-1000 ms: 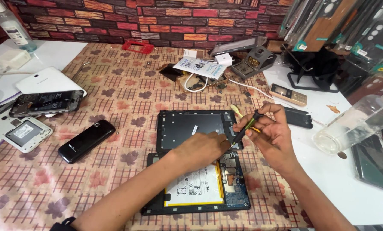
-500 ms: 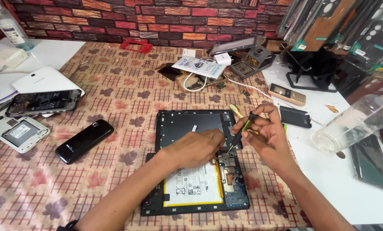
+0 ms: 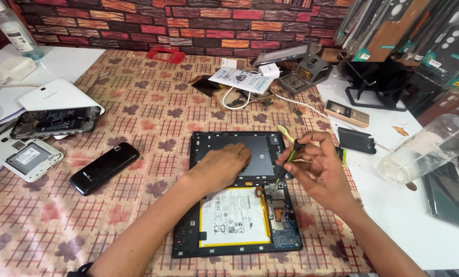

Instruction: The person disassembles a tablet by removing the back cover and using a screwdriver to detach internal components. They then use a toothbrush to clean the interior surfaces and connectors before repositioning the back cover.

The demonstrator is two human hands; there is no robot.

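Observation:
An opened black tablet [image 3: 238, 245] lies on the patterned tablecloth, its white battery [image 3: 234, 215] and blue circuit board [image 3: 283, 220] exposed. A black back panel [image 3: 263, 146] rests just above it. My left hand [image 3: 220, 166] presses flat on that panel's lower edge. My right hand [image 3: 315, 166] grips a small screwdriver [image 3: 287, 165] with a black and yellow-green handle, its tip down on the board near the tablet's top right.
A black phone [image 3: 104, 167] lies to the left, with an opened white phone [image 3: 24, 159] and a white tablet [image 3: 52, 110] beyond. A gold keypad phone [image 3: 347, 113], a black cover [image 3: 357, 140] and a clear plastic bottle [image 3: 429, 149] sit on the right. Cables and a charger lie at the back.
My left hand has slid slightly left onto the back panel. The screwdriver in my right hand has tilted more upright, tip lowered onto the board.

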